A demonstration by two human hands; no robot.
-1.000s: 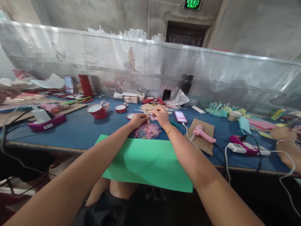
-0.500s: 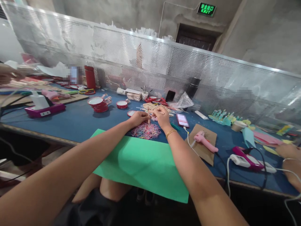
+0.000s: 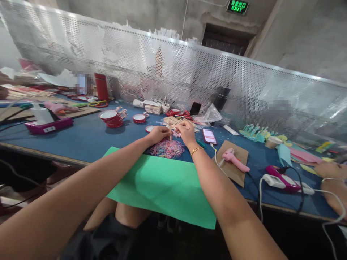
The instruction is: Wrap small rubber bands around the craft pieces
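My left hand (image 3: 159, 134) pinches a short, pale, flat stick (image 3: 170, 132), which stands nearly upright between my hands; it looks wooden. Close on its right, my right hand (image 3: 186, 131) has its fingers bent together near the stick. Whatever those fingers hold is too small to make out. Just below both hands lies a tangled heap of thin coloured bands (image 3: 168, 148), pink, blue and yellow. A green sheet (image 3: 165, 187) hangs over the table's front edge under my forearms. Behind the hands, more pale sticks (image 3: 173, 121) lie scattered, partly hidden.
Stacked red-rimmed round pieces (image 3: 111, 118) stand left on the blue table (image 3: 81, 144). To the right are a phone (image 3: 209, 136), a pink glue gun (image 3: 235, 161) on cardboard and a purple power strip (image 3: 283, 178) with cables. A co-worker's hand (image 3: 332, 169) rests far right.
The whole view has shifted slightly. My hands stay together at the stick with nearly the same grip. The co-worker's hand at far left has moved mostly out of view.
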